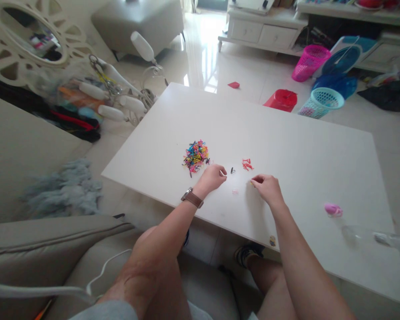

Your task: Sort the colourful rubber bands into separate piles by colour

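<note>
On the white table (286,146) lies a heap of small multicoloured pieces (196,155), thin and loop-like, too small to name surely. My left hand (213,179), a watch on its wrist, is just right of the heap with fingers curled; whatever may be between them is hidden. A single black piece (232,170) lies beyond its fingertips, and a pale pink piece (235,192) lies nearer to me. My right hand (266,187) pinches a small yellow piece (252,183) by thumb and finger. Just beyond that hand is a small cluster of red pieces (247,164).
A pink-purple object (333,210) and a clear bottle-like object (380,238) lie on the table's right. Past the far edge stand a red bin (282,100) and a light-blue basket (323,100). A white lamp (130,104) lies beside the left edge.
</note>
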The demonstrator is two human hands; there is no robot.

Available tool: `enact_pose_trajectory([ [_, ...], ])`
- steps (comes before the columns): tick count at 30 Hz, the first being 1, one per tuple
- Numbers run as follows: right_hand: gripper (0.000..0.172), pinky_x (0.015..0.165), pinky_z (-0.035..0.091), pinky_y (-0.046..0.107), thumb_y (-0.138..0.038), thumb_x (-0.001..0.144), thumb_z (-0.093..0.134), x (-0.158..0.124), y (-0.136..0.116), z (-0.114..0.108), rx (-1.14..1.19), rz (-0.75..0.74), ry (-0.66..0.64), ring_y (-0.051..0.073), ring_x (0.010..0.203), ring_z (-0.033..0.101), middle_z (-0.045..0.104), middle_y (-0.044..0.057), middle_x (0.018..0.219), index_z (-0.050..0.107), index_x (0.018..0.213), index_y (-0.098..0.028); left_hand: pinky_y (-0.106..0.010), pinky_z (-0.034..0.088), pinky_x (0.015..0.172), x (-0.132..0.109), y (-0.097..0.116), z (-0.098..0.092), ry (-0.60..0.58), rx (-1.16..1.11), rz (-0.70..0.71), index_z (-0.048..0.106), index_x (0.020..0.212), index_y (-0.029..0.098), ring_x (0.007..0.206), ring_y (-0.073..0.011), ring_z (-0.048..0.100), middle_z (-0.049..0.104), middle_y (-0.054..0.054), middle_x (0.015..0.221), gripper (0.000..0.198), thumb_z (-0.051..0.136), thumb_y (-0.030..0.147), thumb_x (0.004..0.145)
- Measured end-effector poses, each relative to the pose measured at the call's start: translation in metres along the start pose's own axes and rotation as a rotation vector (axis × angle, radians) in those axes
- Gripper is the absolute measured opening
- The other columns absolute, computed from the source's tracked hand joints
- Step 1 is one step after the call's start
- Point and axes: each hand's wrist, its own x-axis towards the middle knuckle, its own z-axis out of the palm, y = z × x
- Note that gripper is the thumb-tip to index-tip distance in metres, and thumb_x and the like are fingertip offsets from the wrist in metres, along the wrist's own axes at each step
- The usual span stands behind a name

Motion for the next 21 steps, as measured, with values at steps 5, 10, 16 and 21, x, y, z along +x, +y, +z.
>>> enact_pose_trajectory([
  [5,0.022,0.08,0.05,0.038,-0.024,0.081,0.066,-0.006,-0.008,0.005,-0.101,-0.037,0.095,0.026,0.079,0.069,0.077,0.011,0.084,0.078,0.098,-0.017,-0.03,0.055,0.084,-0.007,-0.002,-0.017,0.077,0.174,-0.024,0.081,0.092,0.016,0.084,-0.0204,0.075,0.079,-0.01,0.085,0.017,0.067,0.014,0.083],
  [10,0.013,0.078,0.05,0.035,-0.026,0.083,0.063,-0.019,-0.033,0.007,-0.042,-0.143,0.102,0.022,0.074,0.068,0.076,0.008,0.08,0.073,0.078,-0.021,-0.027,0.053,0.083,-0.009,-0.013,-0.04,0.248,0.226,-0.14,0.082,0.089,0.018,0.09,-0.021,0.075,0.08,-0.011,0.089,0.019,0.064,0.017,0.085],
  [16,0.016,0.075,0.051,0.033,-0.027,0.082,0.06,-0.031,-0.062,0.022,0.055,-0.214,0.041,0.02,0.072,0.068,0.076,0.007,0.076,0.072,0.074,-0.02,-0.029,0.052,0.084,-0.002,-0.037,-0.069,0.45,0.124,-0.186,0.083,0.09,0.02,0.093,-0.0235,0.074,0.081,-0.011,0.094,0.02,0.064,0.024,0.084],
  [21,0.015,0.074,0.05,0.033,-0.027,0.083,0.061,-0.047,-0.091,0.023,0.136,-0.287,0.014,0.019,0.073,0.067,0.075,0.006,0.078,0.073,0.077,-0.02,-0.032,0.05,0.091,0.008,-0.059,-0.074,0.598,0.0,-0.214,0.08,0.101,0.015,0.101,-0.0264,0.073,0.08,-0.015,0.102,0.025,0.062,0.018,0.083],
])
